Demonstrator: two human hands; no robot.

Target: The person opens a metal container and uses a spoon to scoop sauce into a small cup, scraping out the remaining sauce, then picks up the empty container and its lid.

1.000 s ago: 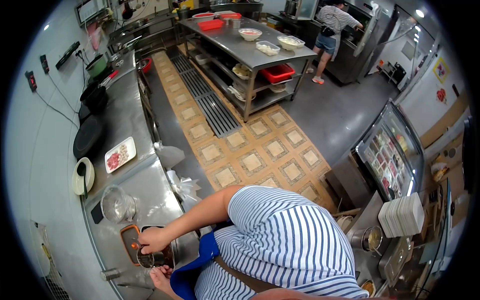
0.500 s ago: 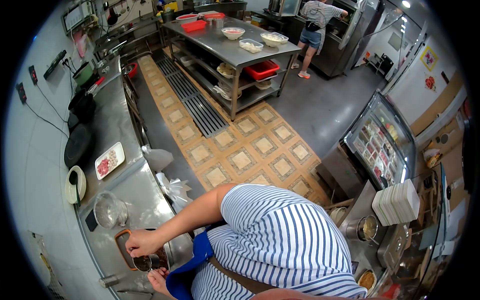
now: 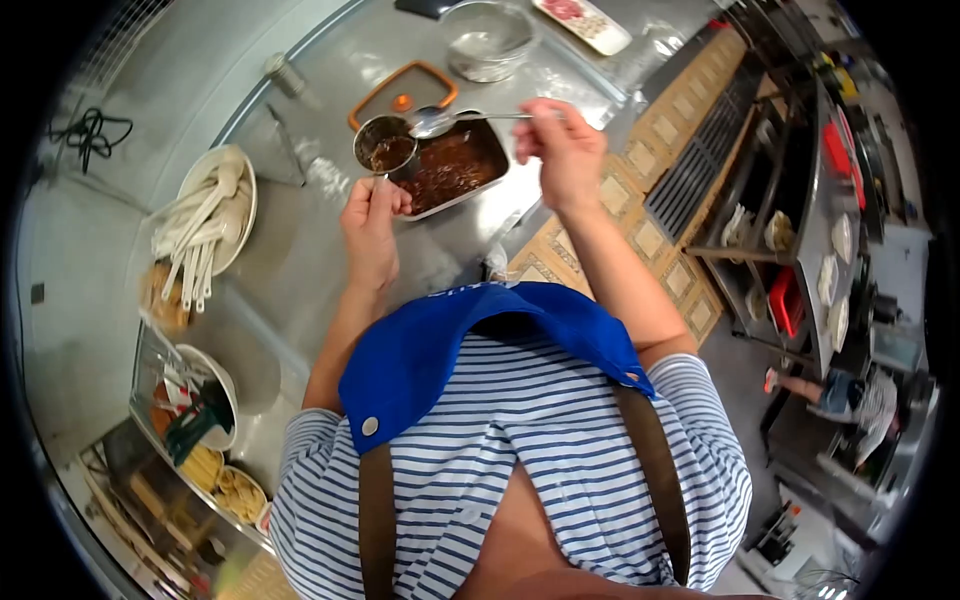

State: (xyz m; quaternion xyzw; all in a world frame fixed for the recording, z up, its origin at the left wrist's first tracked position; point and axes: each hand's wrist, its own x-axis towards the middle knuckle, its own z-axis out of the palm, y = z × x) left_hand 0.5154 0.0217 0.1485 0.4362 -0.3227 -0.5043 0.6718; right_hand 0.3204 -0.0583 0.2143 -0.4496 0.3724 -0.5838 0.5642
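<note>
My left hand point(image 3: 375, 215) grips the handle of a small metal cup point(image 3: 370, 130), tilted at the left side of a rectangular container point(image 3: 492, 187). Dark brown sauce with bits in it shows inside the cup and fills the container point(image 3: 455, 165). In my right hand point(image 3: 565, 150) is a metal spoon point(image 3: 435, 122), pinched near the end of its handle. The spoon's bowl is at the cup's rim, above the container's far corner. Behind it lies a clear lid with an orange rim point(image 3: 404, 75).
A clear bowl point(image 3: 488, 42) and a white tray of meat pieces point(image 3: 590, 22) stand at the far side. To the left are a bowl of white ladles point(image 3: 215, 210) and a bowl of utensils point(image 3: 222, 385). A person point(image 3: 850, 400) stands at the far right.
The view has swung round, bringing the container and both hands to the upper middle. The spoon now shows clearly in my right hand. My left hand still holds the cup.
</note>
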